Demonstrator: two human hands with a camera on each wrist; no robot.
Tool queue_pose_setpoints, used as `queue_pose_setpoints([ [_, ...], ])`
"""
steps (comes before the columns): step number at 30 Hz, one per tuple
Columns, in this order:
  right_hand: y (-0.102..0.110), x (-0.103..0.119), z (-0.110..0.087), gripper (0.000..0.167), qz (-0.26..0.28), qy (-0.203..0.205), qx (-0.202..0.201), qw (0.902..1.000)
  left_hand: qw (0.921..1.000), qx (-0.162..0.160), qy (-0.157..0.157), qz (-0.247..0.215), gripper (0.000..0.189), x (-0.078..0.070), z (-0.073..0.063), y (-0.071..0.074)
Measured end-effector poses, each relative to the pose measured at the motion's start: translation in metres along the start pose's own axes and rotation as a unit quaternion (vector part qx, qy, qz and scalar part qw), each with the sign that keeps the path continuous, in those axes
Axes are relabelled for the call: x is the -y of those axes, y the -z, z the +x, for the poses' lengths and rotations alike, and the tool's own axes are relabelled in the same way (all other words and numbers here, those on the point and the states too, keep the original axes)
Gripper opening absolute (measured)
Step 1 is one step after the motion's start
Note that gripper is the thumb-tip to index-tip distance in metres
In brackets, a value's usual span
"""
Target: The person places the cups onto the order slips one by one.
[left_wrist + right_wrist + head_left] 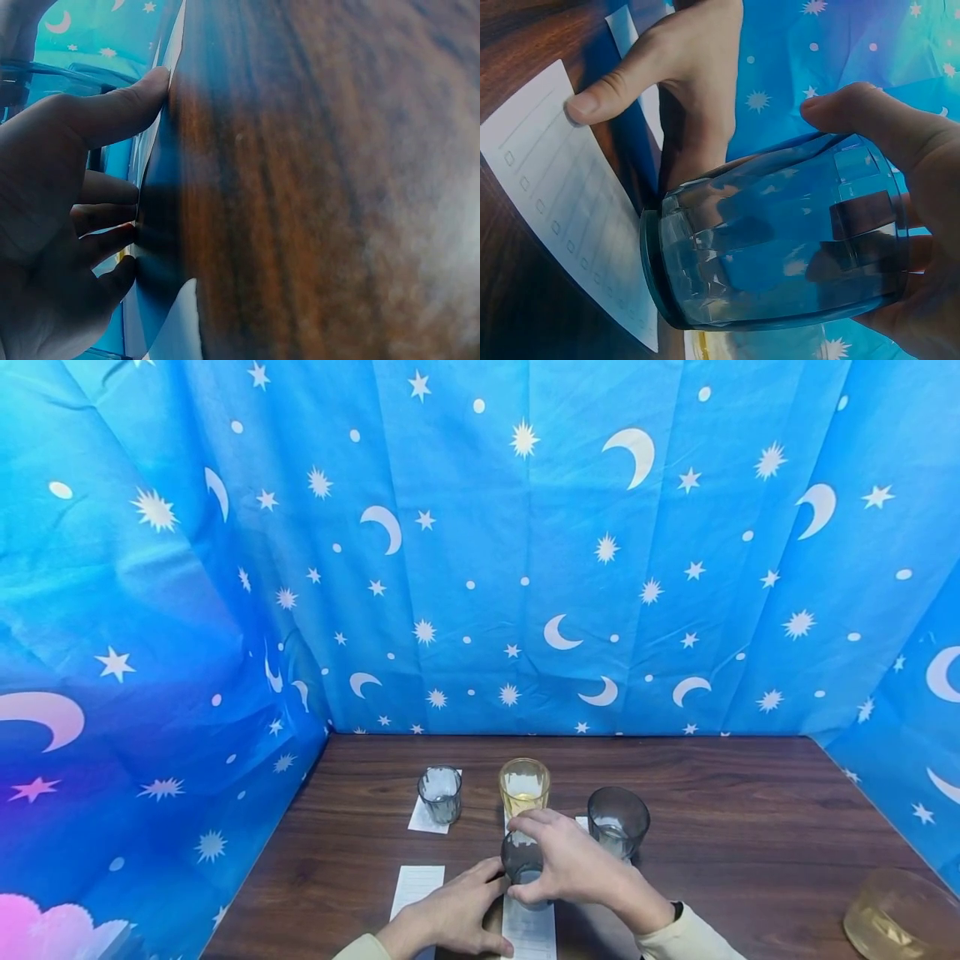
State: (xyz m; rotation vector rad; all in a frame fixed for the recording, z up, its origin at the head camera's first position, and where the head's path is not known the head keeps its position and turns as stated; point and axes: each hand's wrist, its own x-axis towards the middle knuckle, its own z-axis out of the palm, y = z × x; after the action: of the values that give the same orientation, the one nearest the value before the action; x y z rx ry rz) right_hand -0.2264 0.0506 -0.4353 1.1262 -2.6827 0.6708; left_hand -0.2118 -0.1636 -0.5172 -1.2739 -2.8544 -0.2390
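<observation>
My right hand [566,860] grips a smoky grey glass tumbler [521,860] round its upper part, thumb on the near side and fingers over the far side. In the right wrist view the tumbler [772,240] has its thick base close over a printed paper strip [562,195] with a column of small boxes. My left hand [465,906] lies low on the table just left of the tumbler. Its fingers are extended, and the thumb [604,97] touches the edge of that strip. The left wrist view shows the left hand [52,202] with fingertips down at the tabletop.
Behind stand a pale grey glass [440,795] and a yellow glass [525,783], and to the right a dark glass [618,818], all by paper slips. Another strip [417,892] lies left. An amber glass container [892,918] sits at the right front. A blue curtain [480,527] surrounds the table.
</observation>
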Motion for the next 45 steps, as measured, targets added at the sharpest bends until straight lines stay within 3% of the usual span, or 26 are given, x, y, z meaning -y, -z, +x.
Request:
queue_pose_setpoints([
  [10, -0.006, 0.001, -0.002, 0.073, 0.0, -0.007, 0.017, 0.9998, 1.0, 0.0, 0.002, -0.001, 0.076, -0.001, 0.0, 0.0],
  [28, -0.013, 0.0, -0.005, 0.071, -0.01, 0.013, -0.008, 0.9998, 0.9999, -0.007, 0.002, 0.007, 0.08, -0.001, -0.002, 0.0],
  [45, -0.018, -0.001, -0.007, 0.069, 0.002, 0.004, -0.003, 1.0, 0.9996, 0.006, 0.005, -0.026, 0.086, 0.003, -0.001, -0.002],
])
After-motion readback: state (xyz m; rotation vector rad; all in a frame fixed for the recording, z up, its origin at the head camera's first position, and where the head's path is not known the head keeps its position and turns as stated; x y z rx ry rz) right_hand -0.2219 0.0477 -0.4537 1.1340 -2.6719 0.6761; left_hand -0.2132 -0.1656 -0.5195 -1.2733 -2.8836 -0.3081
